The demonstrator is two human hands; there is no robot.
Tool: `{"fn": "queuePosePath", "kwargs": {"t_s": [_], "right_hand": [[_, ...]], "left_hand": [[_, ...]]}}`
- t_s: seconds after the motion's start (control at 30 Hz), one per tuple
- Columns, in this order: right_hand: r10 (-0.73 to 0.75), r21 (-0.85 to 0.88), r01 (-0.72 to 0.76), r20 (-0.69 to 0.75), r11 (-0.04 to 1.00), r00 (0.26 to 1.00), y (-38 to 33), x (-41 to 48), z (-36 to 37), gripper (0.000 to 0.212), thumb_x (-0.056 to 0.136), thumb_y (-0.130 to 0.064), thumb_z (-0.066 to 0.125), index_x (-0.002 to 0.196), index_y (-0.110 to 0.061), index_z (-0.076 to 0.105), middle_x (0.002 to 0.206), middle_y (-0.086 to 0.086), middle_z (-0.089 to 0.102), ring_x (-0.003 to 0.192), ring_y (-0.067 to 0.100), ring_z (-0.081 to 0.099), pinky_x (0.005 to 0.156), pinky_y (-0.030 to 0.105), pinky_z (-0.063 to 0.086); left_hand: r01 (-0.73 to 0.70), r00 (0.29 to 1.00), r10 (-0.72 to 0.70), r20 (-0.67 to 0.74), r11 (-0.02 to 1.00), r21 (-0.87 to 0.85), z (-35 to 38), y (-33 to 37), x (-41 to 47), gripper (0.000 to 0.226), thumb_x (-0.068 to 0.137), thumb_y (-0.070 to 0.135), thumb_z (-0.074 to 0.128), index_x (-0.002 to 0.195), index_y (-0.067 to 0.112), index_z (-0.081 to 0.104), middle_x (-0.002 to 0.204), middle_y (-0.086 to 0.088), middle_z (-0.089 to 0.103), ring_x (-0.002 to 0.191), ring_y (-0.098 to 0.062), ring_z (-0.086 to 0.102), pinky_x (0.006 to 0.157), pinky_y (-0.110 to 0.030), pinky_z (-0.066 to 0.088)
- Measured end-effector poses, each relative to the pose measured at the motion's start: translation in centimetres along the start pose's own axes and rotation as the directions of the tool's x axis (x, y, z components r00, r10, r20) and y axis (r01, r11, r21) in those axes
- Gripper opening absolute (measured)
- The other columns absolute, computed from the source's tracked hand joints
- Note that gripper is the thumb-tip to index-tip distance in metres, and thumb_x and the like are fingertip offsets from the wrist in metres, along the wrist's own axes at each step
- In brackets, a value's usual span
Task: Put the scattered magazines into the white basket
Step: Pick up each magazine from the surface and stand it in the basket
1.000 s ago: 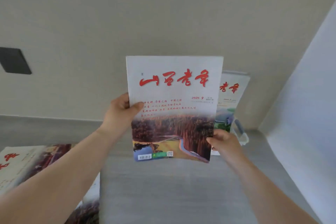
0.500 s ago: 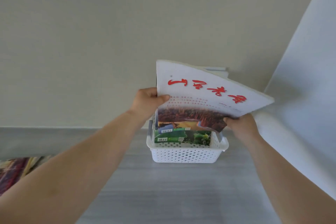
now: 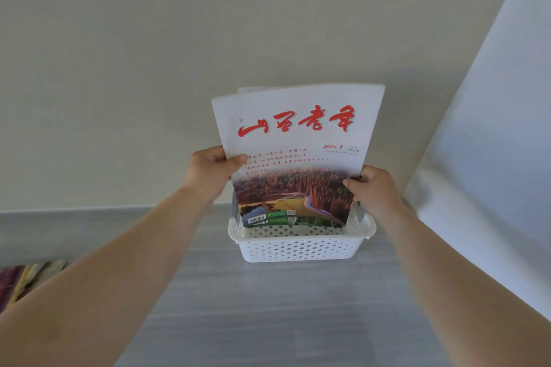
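Left hand (image 3: pixel 213 171) and right hand (image 3: pixel 374 188) each pinch a side edge of the magazine (image 3: pixel 298 152), upright, long axis vertical, bottom inside the white basket (image 3: pixel 298 247).

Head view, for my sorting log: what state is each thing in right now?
Front magazine: upright, lower edge inside the basket, held at both side edges.
Magazines behind it: standing in the basket, mostly hidden.
White basket: upright on the grey surface, by the wall.
Left hand: gripping the front magazine's left edge.
Right hand: gripping its right edge.
Magazines at far left: lying flat, outside the basket.
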State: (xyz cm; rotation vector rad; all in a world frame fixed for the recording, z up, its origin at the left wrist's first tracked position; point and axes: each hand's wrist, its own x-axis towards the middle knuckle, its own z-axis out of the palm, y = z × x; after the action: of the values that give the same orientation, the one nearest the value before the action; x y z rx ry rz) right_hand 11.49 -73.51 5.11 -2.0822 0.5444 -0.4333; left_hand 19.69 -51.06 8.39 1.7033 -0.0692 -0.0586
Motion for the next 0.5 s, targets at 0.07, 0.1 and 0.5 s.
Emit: {"fn": "queuePosePath", "kwargs": {"t_s": [0.07,0.1,0.5], "right_hand": [[0.005,-0.027,-0.004,0.008,1.0,1.0,0.7,-0.2,0.4,0.013,0.082,-0.003,0.058,0.092,-0.002,0.065,0.063,-0.005,0.055,0.06,0.014,0.05,0.062,0.023,0.036],[0.013,-0.041,-0.012,0.012,0.999,1.0,1.0,-0.3,0.5,0.014,0.083,-0.003,0.057,0.094,0.0,0.065,0.07,0.0,0.059,0.067,0.018,0.052,0.066,0.024,0.036],[0.128,0.285,-0.115,-0.027,0.952,0.991,1.9,-0.1,2.0,0.069,0.085,0.008,0.045,0.142,-0.016,0.015,0.148,0.01,0.027,0.134,0.022,0.032,0.1,0.025,0.03]], "left_hand": [[0.018,1.0,-0.019,0.014,0.999,0.042,0.1,-1.1,-0.2,0.027,0.079,0.004,0.062,0.105,0.0,0.064,0.092,-0.002,0.063,0.073,-0.014,0.061,0.074,-0.028,0.048],[0.028,0.999,-0.029,0.022,0.999,0.046,0.3,-1.6,-0.2,0.026,0.079,0.004,0.061,0.105,0.0,0.064,0.092,-0.003,0.063,0.076,-0.016,0.061,0.076,-0.028,0.047],[-0.053,0.979,0.114,-0.171,0.943,0.329,2.5,-2.5,1.4,0.05,0.087,0.015,0.05,0.133,0.014,0.031,0.137,-0.007,0.039,0.113,-0.023,0.049,0.086,-0.031,0.041]]}}
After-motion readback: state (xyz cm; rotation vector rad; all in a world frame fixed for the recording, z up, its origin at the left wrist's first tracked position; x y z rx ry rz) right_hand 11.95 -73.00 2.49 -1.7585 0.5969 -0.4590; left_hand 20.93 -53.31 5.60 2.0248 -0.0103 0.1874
